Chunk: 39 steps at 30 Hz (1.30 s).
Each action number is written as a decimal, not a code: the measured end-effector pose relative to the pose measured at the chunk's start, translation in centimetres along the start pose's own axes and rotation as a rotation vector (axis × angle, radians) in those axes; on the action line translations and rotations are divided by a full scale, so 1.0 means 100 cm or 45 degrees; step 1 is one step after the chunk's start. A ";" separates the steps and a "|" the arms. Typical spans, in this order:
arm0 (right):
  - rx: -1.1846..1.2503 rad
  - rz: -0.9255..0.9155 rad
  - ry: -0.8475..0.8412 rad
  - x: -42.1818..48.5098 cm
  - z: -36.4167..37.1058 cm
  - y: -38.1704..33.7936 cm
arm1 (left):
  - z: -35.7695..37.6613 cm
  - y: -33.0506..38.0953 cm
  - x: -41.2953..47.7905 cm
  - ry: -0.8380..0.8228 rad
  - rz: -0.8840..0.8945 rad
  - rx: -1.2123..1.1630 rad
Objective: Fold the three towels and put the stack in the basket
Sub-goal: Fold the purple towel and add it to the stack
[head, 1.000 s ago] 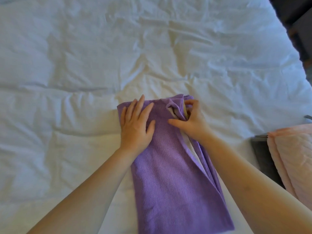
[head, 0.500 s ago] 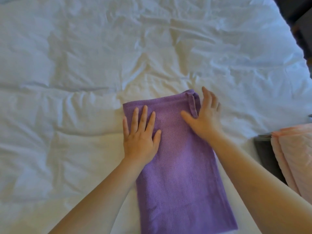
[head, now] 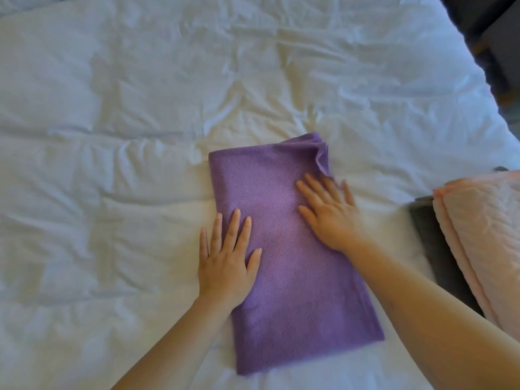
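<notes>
Purple towel (head: 295,249): lies on the bed (head: 140,108), folded into a long narrow strip that runs from the person's near side away toward the middle.
Far right corner: puckered and raised; the rest of the strip lies flat.
Left hand (head: 228,263): flat on the strip's near-left part, fingers straight and a little apart, its outer edge over the towel's left border onto the bed. The grip is spread and pinches nothing.
Right hand (head: 329,212): flat on the right side, farther up, just below the puckered corner, and blurred. Its grip is also spread, with the fingers straight.
Likely feel: a thin woven cloth, light, soft and limp. It should sag wherever it is unsupported, and its layers can probably slide over each other.
Surface under it: a wrinkled white quilt that probably gives under pressure, so creases may set softly.
Where to take hold: at the two corners of one short end, each pinched through all layers, then carried over to the other end.
First care: probably to smooth out the raised corner.
Risk: lifted from the middle or by one hand, the fold would likely fall open.
Pink towel (head: 484,235): folded at the right edge, on top of a dark grey thing (head: 430,237); I cannot tell whether that is a towel or a basket.
</notes>
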State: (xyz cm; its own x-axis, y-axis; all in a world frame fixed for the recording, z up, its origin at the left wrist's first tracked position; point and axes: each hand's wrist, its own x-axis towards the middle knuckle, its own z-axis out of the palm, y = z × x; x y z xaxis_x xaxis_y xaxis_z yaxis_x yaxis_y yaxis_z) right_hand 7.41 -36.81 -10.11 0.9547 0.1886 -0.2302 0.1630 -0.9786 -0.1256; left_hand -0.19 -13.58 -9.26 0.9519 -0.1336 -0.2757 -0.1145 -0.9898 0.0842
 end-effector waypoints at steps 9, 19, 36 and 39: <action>0.601 0.381 0.073 -0.110 0.009 0.005 | 0.011 0.027 -0.073 0.149 -0.218 -0.709; 1.001 0.661 -0.110 -0.209 0.027 -0.013 | 0.020 0.023 -0.122 0.178 -0.700 -1.080; 1.315 0.697 -0.174 -0.126 0.007 -0.031 | 0.024 -0.012 -0.169 0.293 -1.299 -2.489; 1.513 0.569 -0.612 -0.128 0.010 -0.055 | 0.015 -0.055 -0.156 0.628 -1.333 -2.194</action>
State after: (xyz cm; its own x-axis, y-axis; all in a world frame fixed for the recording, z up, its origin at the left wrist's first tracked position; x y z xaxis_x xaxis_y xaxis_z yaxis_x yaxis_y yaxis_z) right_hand -5.97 -33.76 -7.40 0.6489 0.1253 -0.7505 -0.6797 -0.3477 -0.6458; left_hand -14.81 -6.10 -6.85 0.4794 0.6347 -0.6060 0.4441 0.4202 0.7913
